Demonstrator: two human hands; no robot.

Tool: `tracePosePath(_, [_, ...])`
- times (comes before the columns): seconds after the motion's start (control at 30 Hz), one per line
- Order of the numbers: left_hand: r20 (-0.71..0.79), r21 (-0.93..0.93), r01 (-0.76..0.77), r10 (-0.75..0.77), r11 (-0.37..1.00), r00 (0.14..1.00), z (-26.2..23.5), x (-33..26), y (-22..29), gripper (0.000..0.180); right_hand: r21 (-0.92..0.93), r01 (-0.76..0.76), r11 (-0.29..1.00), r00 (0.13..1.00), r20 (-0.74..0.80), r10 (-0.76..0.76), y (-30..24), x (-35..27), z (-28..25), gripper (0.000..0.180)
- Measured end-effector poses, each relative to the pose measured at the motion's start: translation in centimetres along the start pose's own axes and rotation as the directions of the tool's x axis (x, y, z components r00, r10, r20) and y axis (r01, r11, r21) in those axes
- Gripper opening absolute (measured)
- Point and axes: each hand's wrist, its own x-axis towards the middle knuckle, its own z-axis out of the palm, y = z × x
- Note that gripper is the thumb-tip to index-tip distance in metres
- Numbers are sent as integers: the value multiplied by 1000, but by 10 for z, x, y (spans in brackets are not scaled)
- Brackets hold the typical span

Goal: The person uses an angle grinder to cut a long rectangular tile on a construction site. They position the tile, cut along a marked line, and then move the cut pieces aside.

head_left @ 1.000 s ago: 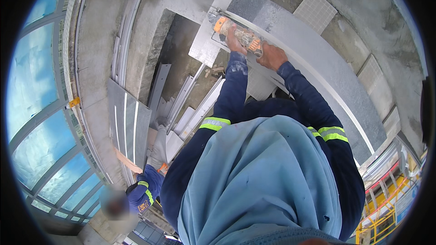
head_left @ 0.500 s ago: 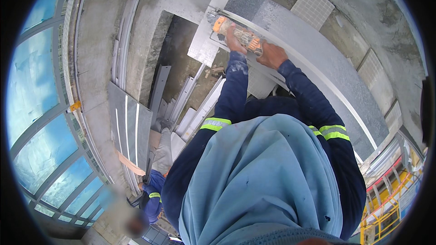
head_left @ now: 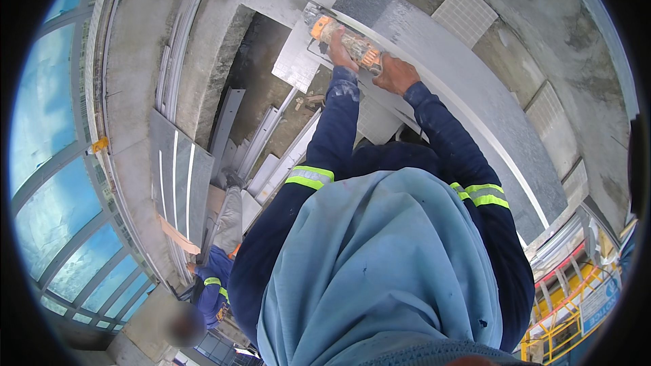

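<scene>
Head view, fisheye, looking down past a blue hood (head_left: 380, 264) and both dark-sleeved arms.

Biggest thing: a long grey stone slab (head_left: 468, 88), lying slantwise from top centre toward lower right, pale edge strip along its near side. Judged heavy, stiff, brittle at corners; would chip if dropped, wants lifting by the long edges and not one end. Its support underneath is not visible.

Next: an orange-and-grey angle grinder (head_left: 349, 42) sits at the slab's upper left end, on or just above the edge. Judged compact but weighty, rigid body, vibrates in use; best held two-handed, body plus front, clear of the disc. Disc and guard mostly hidden, contact with the stone can't be confirmed.

Left hand (head_left: 341, 54) wrapped closed around the front part of the tool. Right hand (head_left: 395, 73) closed on its rear end. Finger detail is small and blurred, so exact grip is unclear.

Below left: stacked pale offcuts (head_left: 271, 156) in a recess, leaning dark panel (head_left: 178, 186), glass wall (head_left: 47, 163). Another person (head_left: 213, 285) in blue with reflective bands stands low left, partly cut off. Yellow railing (head_left: 569, 298) at lower right, bent by the lens.
</scene>
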Motion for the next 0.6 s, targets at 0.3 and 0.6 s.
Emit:
tracePosePath(0.3, [-30,-68,-20,18,997,999,7,-17,-12,42,-32,-18,999,1000,22,19,8,-19,-12,55])
tracePosePath(0.6, [-21,-81,-13,11,997,1000,5,-16,-16,42,-34,4,999,1000,25,-3,10,-19,-14,55])
